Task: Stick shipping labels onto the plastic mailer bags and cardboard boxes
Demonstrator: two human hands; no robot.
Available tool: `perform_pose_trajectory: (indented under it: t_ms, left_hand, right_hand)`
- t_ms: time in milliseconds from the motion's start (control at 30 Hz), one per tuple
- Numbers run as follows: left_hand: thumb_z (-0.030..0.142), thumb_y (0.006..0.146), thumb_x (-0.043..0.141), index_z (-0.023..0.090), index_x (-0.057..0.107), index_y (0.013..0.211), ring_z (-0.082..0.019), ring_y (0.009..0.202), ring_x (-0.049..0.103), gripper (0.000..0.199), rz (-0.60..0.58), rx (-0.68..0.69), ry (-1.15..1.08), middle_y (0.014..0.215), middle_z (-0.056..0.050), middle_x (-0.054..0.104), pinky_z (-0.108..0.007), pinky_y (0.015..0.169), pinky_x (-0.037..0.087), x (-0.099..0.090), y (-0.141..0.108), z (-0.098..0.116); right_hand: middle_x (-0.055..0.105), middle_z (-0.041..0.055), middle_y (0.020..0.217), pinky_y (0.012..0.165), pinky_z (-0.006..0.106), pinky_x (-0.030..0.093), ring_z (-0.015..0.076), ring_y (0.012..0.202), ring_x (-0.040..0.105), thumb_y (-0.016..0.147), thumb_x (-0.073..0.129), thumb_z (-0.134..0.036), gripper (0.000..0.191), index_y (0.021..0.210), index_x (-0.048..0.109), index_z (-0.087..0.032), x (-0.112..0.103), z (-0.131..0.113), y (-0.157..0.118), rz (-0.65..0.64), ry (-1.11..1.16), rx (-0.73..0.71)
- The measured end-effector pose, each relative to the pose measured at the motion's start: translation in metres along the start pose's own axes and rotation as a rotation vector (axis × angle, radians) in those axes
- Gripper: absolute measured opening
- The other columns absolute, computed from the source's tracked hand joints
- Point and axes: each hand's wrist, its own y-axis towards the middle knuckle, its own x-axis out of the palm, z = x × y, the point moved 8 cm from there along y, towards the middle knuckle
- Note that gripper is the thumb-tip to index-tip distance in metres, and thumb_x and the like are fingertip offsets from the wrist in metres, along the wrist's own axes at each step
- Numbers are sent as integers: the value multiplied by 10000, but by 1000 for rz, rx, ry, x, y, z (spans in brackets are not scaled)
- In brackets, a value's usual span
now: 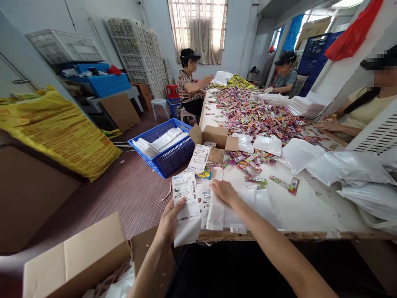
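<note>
My left hand (170,217) grips a white mailing bag (190,234) with a printed shipping label (185,192) on its face, held over the table's front edge. The thumb lies on top of the label. To its right, my right hand (223,193) pinches the upper end of a narrow white plastic bag (216,215) lying on the table. Another labelled bag (204,205) shows partly between the two hands. Beyond them, a strip of labels (199,159) hangs out of a small cardboard box (214,134), with a yellow and blue packet (204,174) just below.
Small colourful packets (260,109) cover the table's middle. Filled white bags (350,165) lie along the right. A blue basket (176,151) of white bags stands left, an open carton (77,256) at lower left. Several people sit around the table, one person (189,82) at its far left.
</note>
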Motion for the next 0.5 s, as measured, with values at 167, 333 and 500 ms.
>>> perform_pose_trajectory:
  t_ms: [167, 333, 500]
  left_hand:
    - [283, 774, 739, 215, 595, 1226, -263, 957, 723, 478, -131, 51, -5, 1104, -75, 761, -364, 854, 565, 12, -13, -6]
    - [299, 768, 745, 177, 738, 1027, -249, 855, 716, 287, -286, 109, 192, 969, -79, 788, -358, 836, 542, 25, -16, -25]
    - [281, 825, 658, 209, 798, 951, -278, 903, 703, 201, -446, 183, 563, 962, -70, 791, -393, 908, 507, 43, -17, -23]
  right_hand:
    - [701, 111, 931, 853, 316, 455, 205, 915, 646, 975, 391, -342, 305, 1063, 597, -134, 5, -1, -6, 60, 62, 22]
    - [689, 48, 961, 852, 300, 517, 168, 908, 662, 941, 500, -378, 452, 1351, 404, -212, -26, -41, -91, 59, 441, -266]
    - [704, 45, 979, 890, 332, 534, 174, 932, 672, 907, 566, -263, 398, 1297, 487, -247, -30, -45, -131, 195, 441, -243]
